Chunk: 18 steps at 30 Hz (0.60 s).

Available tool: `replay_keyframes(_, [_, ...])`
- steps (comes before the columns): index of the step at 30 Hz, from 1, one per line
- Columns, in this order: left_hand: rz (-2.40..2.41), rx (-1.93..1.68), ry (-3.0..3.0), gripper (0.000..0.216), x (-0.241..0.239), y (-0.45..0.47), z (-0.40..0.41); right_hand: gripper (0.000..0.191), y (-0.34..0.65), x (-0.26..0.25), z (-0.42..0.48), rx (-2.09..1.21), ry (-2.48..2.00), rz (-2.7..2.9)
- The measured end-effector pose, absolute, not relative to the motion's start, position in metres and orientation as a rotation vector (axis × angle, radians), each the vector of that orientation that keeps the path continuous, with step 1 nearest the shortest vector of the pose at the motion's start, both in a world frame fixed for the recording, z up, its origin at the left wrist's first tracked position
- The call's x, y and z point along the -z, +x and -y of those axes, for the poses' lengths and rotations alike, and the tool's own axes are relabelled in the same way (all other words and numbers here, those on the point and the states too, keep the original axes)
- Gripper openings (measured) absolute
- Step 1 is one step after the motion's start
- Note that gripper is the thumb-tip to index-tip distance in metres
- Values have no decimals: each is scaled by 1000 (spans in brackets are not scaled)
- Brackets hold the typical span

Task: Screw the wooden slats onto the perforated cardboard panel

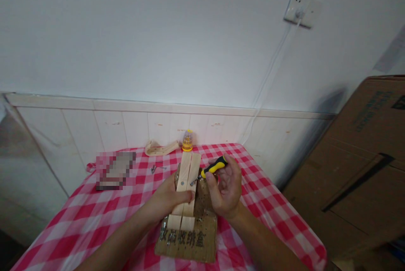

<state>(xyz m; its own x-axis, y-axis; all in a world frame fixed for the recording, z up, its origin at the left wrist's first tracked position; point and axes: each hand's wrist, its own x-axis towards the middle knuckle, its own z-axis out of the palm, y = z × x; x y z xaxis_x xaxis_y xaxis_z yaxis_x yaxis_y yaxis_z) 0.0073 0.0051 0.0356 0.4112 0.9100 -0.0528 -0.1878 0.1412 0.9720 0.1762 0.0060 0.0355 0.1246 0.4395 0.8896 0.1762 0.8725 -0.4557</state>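
— Biggest first?
— Red-and-white checked cloth (268, 220), spread wide. On it, a flat cardboard piece (210, 237) with printed characters.
— And over the cardboard?
— Two pale wooden strips (184, 174), side by side, with narrow gap between.
— About the hands?
— Left hand (169, 195), closed around both strips, with thumb across the front. Right hand (226, 186), half curled, gripping a yellow-and-black screwdriver (215, 166), with tip at the right strip. Touching or not, cannot tell.
— Farther back?
— Curved wooden piece (155, 152), just beside a yellow-capped container (187, 141).
— Smallest?
— Screw head (182, 183), in the left strip.
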Motion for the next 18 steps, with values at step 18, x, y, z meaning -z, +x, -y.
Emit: replay_keyframes(18, [-558, -782, 907, 60, -21, -18, -17, 27, 197, -58, -48, -1039, -769, 560])
